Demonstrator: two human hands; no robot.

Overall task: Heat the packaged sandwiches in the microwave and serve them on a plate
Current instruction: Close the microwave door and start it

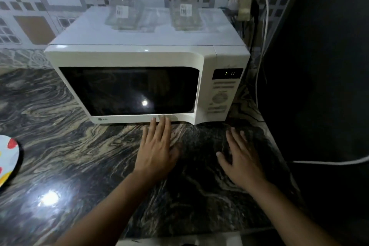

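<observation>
Nothing is held by either hand. The left hand is spread flat in the middle of the frame, its fingertips at the bottom edge of the microwave door, maybe touching it. The right hand lies open on the dark counter to the lower right. The door is shut and its glass is dark, so no sandwiches can be seen. A plate is cut off at the left edge. Two clear jars are seen on top of the microwave.

microwave blocks the back, bare countertop in front, plate far left
</observation>
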